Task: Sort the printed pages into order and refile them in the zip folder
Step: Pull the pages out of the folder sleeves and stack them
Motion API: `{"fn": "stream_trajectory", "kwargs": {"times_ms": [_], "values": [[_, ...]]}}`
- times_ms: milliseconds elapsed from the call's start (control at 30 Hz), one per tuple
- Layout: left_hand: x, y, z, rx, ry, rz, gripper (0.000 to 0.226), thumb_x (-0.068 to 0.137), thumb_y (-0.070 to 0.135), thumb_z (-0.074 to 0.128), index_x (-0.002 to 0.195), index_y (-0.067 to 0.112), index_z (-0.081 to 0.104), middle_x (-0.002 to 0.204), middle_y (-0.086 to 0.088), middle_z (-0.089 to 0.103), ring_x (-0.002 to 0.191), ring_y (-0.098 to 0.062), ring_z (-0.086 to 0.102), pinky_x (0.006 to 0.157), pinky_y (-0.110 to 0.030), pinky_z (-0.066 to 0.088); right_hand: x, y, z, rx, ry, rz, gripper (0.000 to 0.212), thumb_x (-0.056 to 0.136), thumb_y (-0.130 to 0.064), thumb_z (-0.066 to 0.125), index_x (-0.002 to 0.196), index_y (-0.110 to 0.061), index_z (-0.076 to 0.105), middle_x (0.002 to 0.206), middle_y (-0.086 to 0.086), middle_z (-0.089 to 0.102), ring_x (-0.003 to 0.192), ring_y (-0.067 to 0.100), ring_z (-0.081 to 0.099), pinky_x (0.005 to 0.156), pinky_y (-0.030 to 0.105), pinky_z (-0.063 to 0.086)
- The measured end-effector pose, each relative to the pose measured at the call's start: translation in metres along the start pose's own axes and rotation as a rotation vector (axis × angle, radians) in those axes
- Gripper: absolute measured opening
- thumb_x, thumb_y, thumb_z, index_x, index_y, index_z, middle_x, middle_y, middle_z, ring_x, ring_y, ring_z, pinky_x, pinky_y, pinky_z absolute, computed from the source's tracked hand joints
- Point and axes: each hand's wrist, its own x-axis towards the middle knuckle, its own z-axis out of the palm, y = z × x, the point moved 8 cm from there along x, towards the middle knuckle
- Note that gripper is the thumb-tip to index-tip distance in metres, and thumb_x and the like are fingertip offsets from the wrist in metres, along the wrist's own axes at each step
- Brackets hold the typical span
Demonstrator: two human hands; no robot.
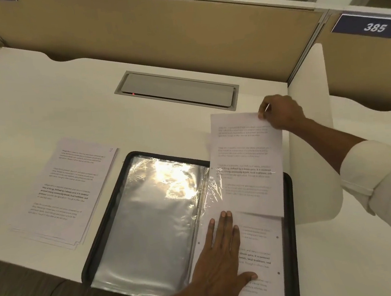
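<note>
Left hand (220, 257) lies flat, fingers straight, pressing the filed sheet (260, 256) on the right half of the zip folder (105, 218); it grips nothing. The folder lies open at the desk's (42, 103) near edge, its near-left corner overhanging. It has a black zip rim, and the clear sleeves (149, 224) on its left half are glossy with glare. Crinkled plastic overlaps the left edge of the loose page (248, 161), whose lower end meets the left fingertips. How far it sits inside a sleeve is unclear. The page is white with paragraphs of text, 1 of them bold, and extends past the folder's far edge. Right hand (279, 112) pinches its far-right corner, white cuff behind. A stack of pages (67, 191) lies left of the folder, slightly fanned. Further back, a grey cable hatch (177, 90) is set in the white desk. A beige partition (154, 32) stands behind it, with a sign (374, 27) reading 385 at far right.
</note>
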Motion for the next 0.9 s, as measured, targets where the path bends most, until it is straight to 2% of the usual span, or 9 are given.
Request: {"fn": "stream_trajectory", "kwargs": {"times_ms": [133, 233, 333, 467, 600, 667, 733, 800, 900], "values": [[0.000, 0.000, 0.000, 0.010, 0.008, 0.003, 0.114, 0.094, 0.088, 0.031, 0.164, -0.001, 0.019, 0.173, -0.024, -0.005, 0.161, -0.043, 0.002, 0.122, -0.066, 0.027, 0.006, -0.014, -0.043, 0.091, 0.199, -0.071, 0.004, 0.094, -0.023, 0.070, 0.093, -0.026, 0.070, 0.099, -0.001, 0.071, 0.097, 0.027, 0.064, 0.083, 0.040, 0.051], [0.001, 0.000, 0.001, 0.018, 0.030, 0.004, 0.113, 0.094, 0.089, 0.030, 0.163, 0.000, 0.024, 0.173, -0.025, 0.001, 0.160, -0.043, 0.009, 0.119, -0.066, 0.032, -0.001, -0.034, -0.075, 0.140, 0.351, -0.274, 0.001, 0.094, -0.024, 0.070, 0.094, -0.024, 0.069, 0.103, 0.003, 0.074, 0.096, 0.027, 0.066, 0.078, 0.040, 0.051], [0.002, -0.001, 0.003, 0.011, 0.027, 0.001, 0.113, 0.093, 0.089, 0.029, 0.163, 0.001, 0.023, 0.173, -0.025, 0.001, 0.160, -0.044, 0.010, 0.119, -0.066, 0.032, -0.017, -0.055, -0.108, 0.194, 0.497, -0.478, 0.004, 0.093, -0.019, 0.067, 0.094, -0.016, 0.069, 0.099, 0.004, 0.074, 0.093, 0.026, 0.067, 0.077, 0.040, 0.053], [0.003, 0.000, 0.009, 0.008, 0.021, 0.009, 0.113, 0.093, 0.089, 0.026, 0.164, 0.002, 0.017, 0.173, -0.024, -0.005, 0.160, -0.044, 0.004, 0.121, -0.067, 0.027, -0.040, -0.076, -0.147, 0.242, 0.634, -0.552, 0.012, 0.095, -0.016, 0.062, 0.094, -0.007, 0.070, 0.098, 0.010, 0.074, 0.090, 0.025, 0.066, 0.075, 0.029, 0.048], [0.005, -0.004, 0.004, -0.006, -0.024, 0.001, 0.108, 0.094, 0.087, 0.030, 0.160, 0.001, 0.031, 0.173, -0.024, 0.003, 0.161, -0.041, 0.004, 0.124, -0.062, 0.025, -0.063, -0.095, -0.176, 0.287, 0.671, -0.587, 0.023, 0.097, -0.020, 0.062, 0.094, 0.000, 0.073, 0.100, 0.013, 0.074, 0.090, 0.023, 0.065, 0.076, 0.019, 0.047], [0.007, -0.013, -0.015, -0.165, 0.042, -0.057, 0.098, 0.095, 0.081, 0.038, 0.158, 0.006, 0.038, 0.175, -0.014, 0.010, 0.162, -0.033, 0.010, 0.127, -0.053, 0.024, -0.072, -0.102, -0.181, 0.338, 0.637, -0.596, 0.028, 0.098, -0.024, 0.063, 0.096, 0.002, 0.072, 0.103, 0.014, 0.073, 0.093, 0.018, 0.063, 0.079, 0.019, 0.050], [0.006, -0.033, -0.037, -0.485, 0.145, -0.194, 0.085, 0.094, 0.077, 0.050, 0.155, 0.018, 0.040, 0.171, 0.003, 0.021, 0.156, -0.019, 0.026, 0.126, -0.043, 0.031, -0.080, -0.109, -0.181, 0.370, 0.612, -0.606, 0.029, 0.099, -0.027, 0.066, 0.098, 0.002, 0.072, 0.104, 0.011, 0.074, 0.094, 0.019, 0.065, 0.080, 0.024, 0.053], [0.002, -0.060, -0.060, -0.748, 0.336, -0.356, 0.080, 0.091, 0.076, 0.060, 0.150, 0.027, 0.040, 0.156, 0.013, 0.039, 0.141, -0.009, 0.044, 0.114, -0.038, 0.047, -0.086, -0.116, -0.178, 0.375, 0.596, -0.612, 0.024, 0.097, -0.025, 0.071, 0.098, -0.001, 0.075, 0.102, 0.005, 0.074, 0.091, 0.016, 0.066, 0.080, 0.023, 0.053], [-0.009, -0.105, -0.086, -1.063, 0.550, -0.599, 0.091, 0.077, 0.079, 0.075, 0.146, 0.034, 0.037, 0.141, 0.010, 0.054, 0.122, -0.006, 0.060, 0.095, -0.032, 0.058, -0.091, -0.125, -0.162, 0.425, 0.523, -0.599, 0.015, 0.094, -0.021, 0.075, 0.100, -0.006, 0.076, 0.101, 0.001, 0.073, 0.090, 0.007, 0.066, 0.080, 0.018, 0.052]]}}
